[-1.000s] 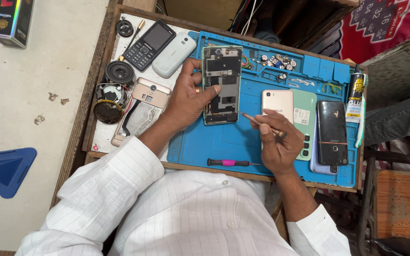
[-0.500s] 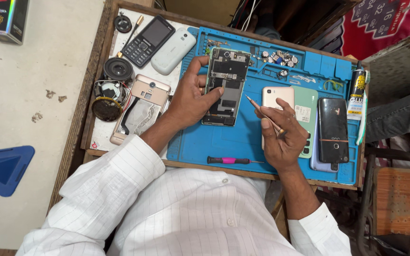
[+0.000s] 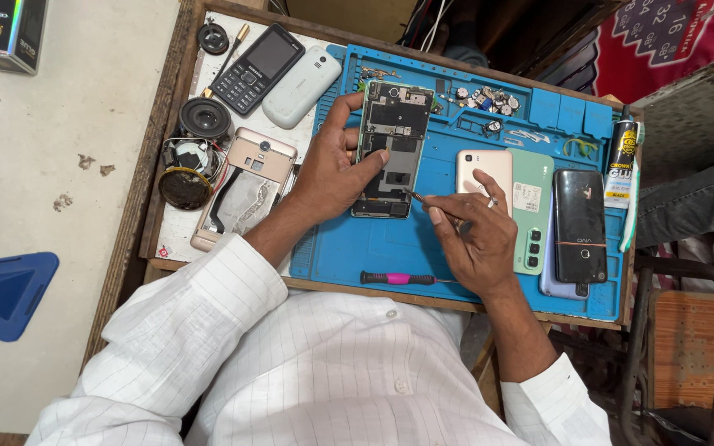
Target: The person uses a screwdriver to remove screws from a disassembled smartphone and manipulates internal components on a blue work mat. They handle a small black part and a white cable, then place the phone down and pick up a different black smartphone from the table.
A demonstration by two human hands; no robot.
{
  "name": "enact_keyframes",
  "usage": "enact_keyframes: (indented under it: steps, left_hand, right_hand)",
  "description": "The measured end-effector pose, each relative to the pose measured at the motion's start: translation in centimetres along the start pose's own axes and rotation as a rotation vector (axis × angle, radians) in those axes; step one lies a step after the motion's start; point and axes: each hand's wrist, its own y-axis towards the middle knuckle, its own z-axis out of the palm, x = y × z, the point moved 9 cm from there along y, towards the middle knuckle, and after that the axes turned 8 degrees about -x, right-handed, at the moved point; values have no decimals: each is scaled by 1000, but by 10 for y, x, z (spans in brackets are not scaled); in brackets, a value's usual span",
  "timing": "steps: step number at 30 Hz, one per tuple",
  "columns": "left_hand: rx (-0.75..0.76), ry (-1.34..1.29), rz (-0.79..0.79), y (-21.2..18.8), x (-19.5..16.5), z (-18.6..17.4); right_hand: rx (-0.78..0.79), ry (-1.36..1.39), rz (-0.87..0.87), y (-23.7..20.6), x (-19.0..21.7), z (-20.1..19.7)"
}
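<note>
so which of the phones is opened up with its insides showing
The phone under the left hand, on the blue mat. Its circuit boards are bare; the others have backs or keypads on.

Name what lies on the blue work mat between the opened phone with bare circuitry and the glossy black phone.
In the head view, a gold phone and a mint-green phone lie between them, face down, beside the right hand.

Right hand (image 3: 473,235): shifted left from the gold phone; thin metal tool (image 3: 433,205) tip now at opened black smartphone (image 3: 392,149).
</note>
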Motion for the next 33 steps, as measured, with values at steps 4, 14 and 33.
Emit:
enact_keyframes:
  steps: [4,14,33]
  left_hand:
    - [0,2,-8,1,0,0]
    - [3,-1,12,0,0,0]
    - [79,-12,23,-3,-2,4]
  right_hand:
    - [7,-22,-1,0,1,-1]
    - [4,-34,0,-3,-1,0]
    - [-47,-35,-17,-1,2,-1]
